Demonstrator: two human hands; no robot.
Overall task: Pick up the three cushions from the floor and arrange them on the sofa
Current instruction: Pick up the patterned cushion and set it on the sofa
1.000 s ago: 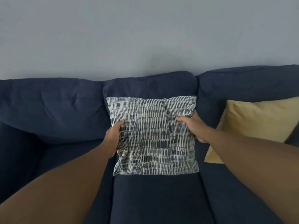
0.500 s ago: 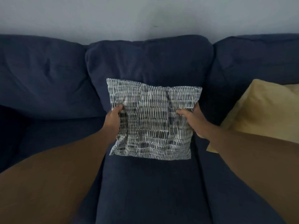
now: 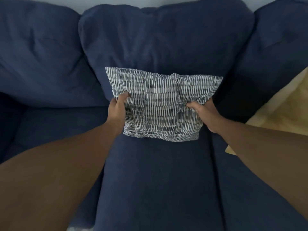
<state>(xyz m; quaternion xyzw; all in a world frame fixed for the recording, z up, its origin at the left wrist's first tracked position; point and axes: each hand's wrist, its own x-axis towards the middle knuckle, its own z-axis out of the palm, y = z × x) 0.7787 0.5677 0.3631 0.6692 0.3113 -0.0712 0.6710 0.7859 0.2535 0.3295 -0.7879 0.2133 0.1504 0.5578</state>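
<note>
A grey-and-white patterned cushion (image 3: pixel 160 105) stands on the middle seat of a dark blue sofa (image 3: pixel 158 180), leaning against the middle back cushion. My left hand (image 3: pixel 117 110) grips its left edge with the thumb pressed on the front. My right hand (image 3: pixel 204 114) grips its right edge the same way. A yellow cushion (image 3: pixel 281 110) leans on the right seat, partly cut off by the frame edge and by my right forearm. No third cushion is in view.
The sofa's left seat (image 3: pixel 58 127) and left back cushion (image 3: pixel 41 55) lie beside my left arm. A strip of pale wall (image 3: pixel 116 2) shows above the sofa back.
The view has tilted down and moved closer to the sofa. The patterned cushion, still held in both hands, now sits further back on the seat against the backrest.
</note>
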